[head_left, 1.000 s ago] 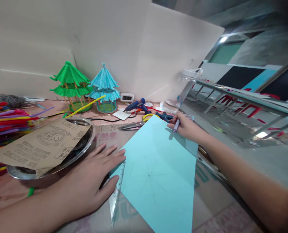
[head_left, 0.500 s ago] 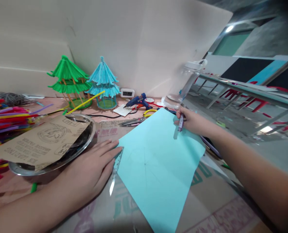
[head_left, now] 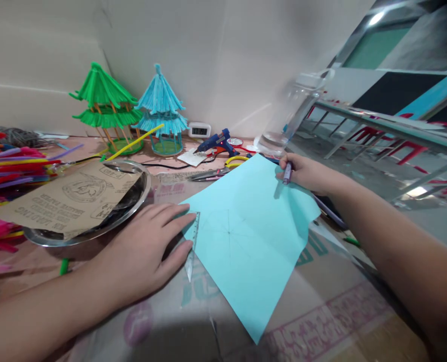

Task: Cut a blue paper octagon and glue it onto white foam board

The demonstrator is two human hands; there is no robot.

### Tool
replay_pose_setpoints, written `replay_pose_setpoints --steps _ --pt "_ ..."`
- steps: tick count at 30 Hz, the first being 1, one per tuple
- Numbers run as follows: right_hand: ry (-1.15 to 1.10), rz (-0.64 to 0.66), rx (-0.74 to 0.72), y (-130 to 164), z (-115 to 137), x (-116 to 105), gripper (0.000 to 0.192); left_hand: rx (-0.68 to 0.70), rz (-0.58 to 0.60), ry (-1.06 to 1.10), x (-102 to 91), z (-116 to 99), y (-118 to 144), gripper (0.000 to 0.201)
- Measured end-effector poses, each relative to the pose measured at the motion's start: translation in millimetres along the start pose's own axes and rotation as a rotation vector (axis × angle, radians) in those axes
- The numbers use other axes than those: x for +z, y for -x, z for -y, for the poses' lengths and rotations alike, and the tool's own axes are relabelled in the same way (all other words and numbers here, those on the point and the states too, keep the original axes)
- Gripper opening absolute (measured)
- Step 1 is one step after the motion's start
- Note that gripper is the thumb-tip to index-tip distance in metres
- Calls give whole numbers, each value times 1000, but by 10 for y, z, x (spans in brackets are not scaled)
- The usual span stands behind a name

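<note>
Under the left hand [head_left: 148, 246], fingers spread flat: clear ruler [head_left: 191, 246], touching the near-left edge of the blue paper [head_left: 246, 241] on the counter [head_left: 340, 322]. Right hand [head_left: 302, 173] pinches a pen [head_left: 286, 172] at the sheet's far corner. Risk: the paper lies loose, so a nudge could skew the ruler off the pencilled lines. Left of that hand, a steel tray [head_left: 132, 206] holds sandpaper [head_left: 72, 198].
</note>
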State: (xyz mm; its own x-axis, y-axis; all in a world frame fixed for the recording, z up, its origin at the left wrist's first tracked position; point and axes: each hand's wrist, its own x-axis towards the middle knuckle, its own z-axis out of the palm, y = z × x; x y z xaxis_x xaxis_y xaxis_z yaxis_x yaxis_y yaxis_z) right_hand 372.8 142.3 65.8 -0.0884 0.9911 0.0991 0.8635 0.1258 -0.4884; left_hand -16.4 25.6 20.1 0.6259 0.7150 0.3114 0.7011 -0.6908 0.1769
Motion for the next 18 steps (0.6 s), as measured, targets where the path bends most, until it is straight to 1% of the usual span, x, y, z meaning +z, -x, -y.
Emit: replay_pose_setpoints --steps 3,8,11,13,15,18 --pt "-27 62 44 -6 -12 -26 23 -25 13 6 26 23 -1 48" --pt "-31 170 42 52 -4 -130 21 -21 36 7 -4 -22 19 51" --pt "-25 274 22 101 4 -188 16 -7 35 9 -26 -50 23 53" --pt "-34 348 7 103 -2 -196 18 -1 31 15 -23 -47 17 53" --pt "-35 356 13 78 -13 -177 22 -3 29 21 -7 -28 6 52" --pt "-19 272 54 28 -18 -127 25 -33 28 25 30 12 -10 54"
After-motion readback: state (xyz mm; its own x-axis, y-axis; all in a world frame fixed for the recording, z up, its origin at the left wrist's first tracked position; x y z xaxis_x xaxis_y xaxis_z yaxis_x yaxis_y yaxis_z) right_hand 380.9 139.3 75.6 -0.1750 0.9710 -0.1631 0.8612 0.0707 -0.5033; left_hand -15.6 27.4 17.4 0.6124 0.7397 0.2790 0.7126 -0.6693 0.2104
